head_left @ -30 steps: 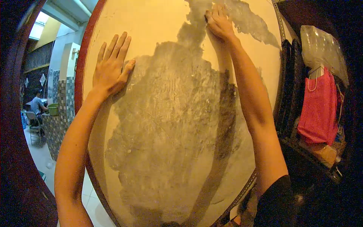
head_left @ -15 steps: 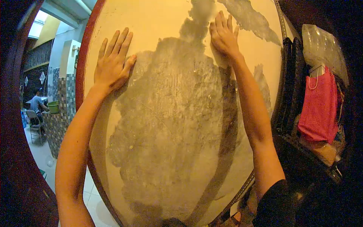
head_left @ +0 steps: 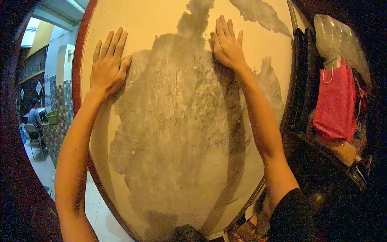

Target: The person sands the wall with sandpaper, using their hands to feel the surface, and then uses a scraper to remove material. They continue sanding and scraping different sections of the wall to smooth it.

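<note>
Both arms reach up in front of me to a cream-painted wall (head_left: 157,18) with a large rough grey patch (head_left: 173,113) where the paint is gone. My left hand (head_left: 108,64) lies palm down against the painted part, left of the patch, fingers outstretched and thumb apart. On the other side, my right hand (head_left: 227,45) rests on the wall near the patch's upper right edge, its fingers extended. Neither hand holds anything. Shadows of both arms fall across the surface, and the palms are hidden.
A dark red frame (head_left: 77,60) edges the wall at left. Beyond it, a seated person (head_left: 35,116) is near a green basin (head_left: 52,117) and a mosaic-tiled partition (head_left: 60,133). A pink bag (head_left: 335,105) and a clear plastic container (head_left: 338,38) hang at right.
The view has shifted, so the wall appears farther left and slightly higher. My right hand sits a little lower on the wall. Both hands are still outstretched.
</note>
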A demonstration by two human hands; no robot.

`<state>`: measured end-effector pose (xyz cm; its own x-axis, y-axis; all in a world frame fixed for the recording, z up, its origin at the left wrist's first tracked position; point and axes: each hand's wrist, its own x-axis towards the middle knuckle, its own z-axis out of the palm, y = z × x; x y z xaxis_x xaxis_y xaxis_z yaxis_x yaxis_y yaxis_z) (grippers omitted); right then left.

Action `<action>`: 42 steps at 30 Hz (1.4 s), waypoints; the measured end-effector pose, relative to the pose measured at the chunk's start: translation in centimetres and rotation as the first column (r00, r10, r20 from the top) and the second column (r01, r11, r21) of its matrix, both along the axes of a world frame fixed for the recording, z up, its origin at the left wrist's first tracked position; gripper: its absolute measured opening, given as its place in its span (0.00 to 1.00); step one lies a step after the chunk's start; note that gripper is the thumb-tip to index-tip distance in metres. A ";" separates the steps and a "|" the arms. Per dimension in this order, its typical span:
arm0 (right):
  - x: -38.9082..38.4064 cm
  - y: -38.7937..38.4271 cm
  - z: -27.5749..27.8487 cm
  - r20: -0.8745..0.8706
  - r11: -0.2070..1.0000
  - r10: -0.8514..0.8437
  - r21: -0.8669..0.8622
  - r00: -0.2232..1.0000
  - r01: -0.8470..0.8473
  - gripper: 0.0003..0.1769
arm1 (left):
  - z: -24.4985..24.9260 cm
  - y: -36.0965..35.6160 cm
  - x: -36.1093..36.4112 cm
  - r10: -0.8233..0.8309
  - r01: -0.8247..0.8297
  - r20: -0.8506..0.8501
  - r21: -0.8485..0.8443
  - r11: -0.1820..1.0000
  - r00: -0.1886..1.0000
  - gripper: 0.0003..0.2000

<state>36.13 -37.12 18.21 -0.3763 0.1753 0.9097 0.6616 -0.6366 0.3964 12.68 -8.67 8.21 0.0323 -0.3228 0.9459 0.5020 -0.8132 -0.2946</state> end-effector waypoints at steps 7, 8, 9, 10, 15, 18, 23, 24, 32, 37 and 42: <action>-0.4 1.2 12.4 -0.078 0.997 -0.077 0.006 0.994 0.078 0.36 | 0.2 0.3 0.2 -0.020 0.019 0.031 0.025 1.000 0.999 0.31; -0.3 1.3 12.9 -0.078 0.998 -0.064 0.013 0.995 0.066 0.36 | 0.3 0.4 0.2 -0.014 0.013 0.032 0.023 1.000 0.999 0.31; -0.2 1.3 13.3 -0.079 0.998 -0.059 0.015 0.995 0.061 0.36 | 0.3 0.5 0.3 -0.022 0.021 0.035 0.025 0.999 0.999 0.31; 0.2 1.4 13.2 -0.082 0.998 -0.052 0.016 0.995 0.053 0.36 | 0.3 0.4 0.3 -0.034 0.033 0.032 0.026 0.999 0.999 0.31; -0.7 0.4 3.7 -0.029 0.998 0.064 -0.015 0.998 -0.065 0.38 | 0.3 0.6 0.4 -0.030 0.029 0.031 0.032 0.999 0.999 0.31; 0.7 -0.8 -3.5 0.063 1.000 -0.006 0.023 0.998 0.005 0.38 | 0.4 0.5 0.5 -0.035 0.034 0.040 0.027 0.999 0.999 0.31; 0.4 -0.9 -4.8 -0.001 0.991 -0.127 -0.041 0.992 0.127 0.37 | 0.3 0.3 0.3 -0.012 0.012 0.009 0.007 1.000 1.000 0.31; 0.1 -0.2 -2.8 0.003 0.993 -0.111 -0.038 0.994 0.111 0.37 | 0.4 0.3 0.0 0.004 -0.004 0.014 0.010 1.000 1.000 0.31; -2.2 2.8 10.9 -0.184 0.999 0.022 0.032 0.983 -0.016 0.39 | 0.6 0.7 0.5 -0.003 0.003 0.020 0.035 0.999 1.000 0.31; -0.5 2.8 -0.4 0.069 0.940 -0.340 0.019 0.938 0.340 0.41 | 0.2 0.5 0.5 -0.061 0.060 0.040 0.040 0.997 0.997 0.31; -3.4 -3.2 -15.4 -0.117 0.954 -0.017 -0.299 0.993 -0.019 0.39 | -1.1 0.5 0.6 -0.020 0.020 0.055 -0.004 1.000 0.998 0.31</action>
<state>32.68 -40.35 2.81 -0.2710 0.4456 0.8532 0.7150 -0.5003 0.4883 13.28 -8.21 7.12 -0.0261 -0.3184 0.9476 0.5009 -0.8245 -0.2632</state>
